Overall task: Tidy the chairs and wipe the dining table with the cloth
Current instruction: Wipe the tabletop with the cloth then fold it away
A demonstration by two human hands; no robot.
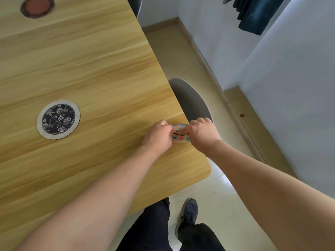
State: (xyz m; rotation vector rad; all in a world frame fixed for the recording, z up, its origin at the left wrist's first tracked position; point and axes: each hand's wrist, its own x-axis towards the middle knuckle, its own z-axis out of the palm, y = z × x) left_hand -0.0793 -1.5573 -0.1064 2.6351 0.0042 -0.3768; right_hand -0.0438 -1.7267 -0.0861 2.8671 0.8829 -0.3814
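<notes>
A small pale cloth (180,135) with coloured dots lies bunched on the wooden dining table (90,73), close to its right edge. My left hand (157,135) grips the cloth's left side with curled fingers. My right hand (201,134) grips its right side, knuckles up. Most of the cloth is hidden between the two hands. A grey chair (190,100) with a rounded back stands tucked against the table's right edge, just beyond my hands.
A round floral coaster (58,119) lies left of my hands and a reddish coaster (37,7) sits at the far left. A second chair (135,4) shows at the top. White walls and dark hanging fabric (253,13) close the right side; my legs (163,229) stand at the table corner.
</notes>
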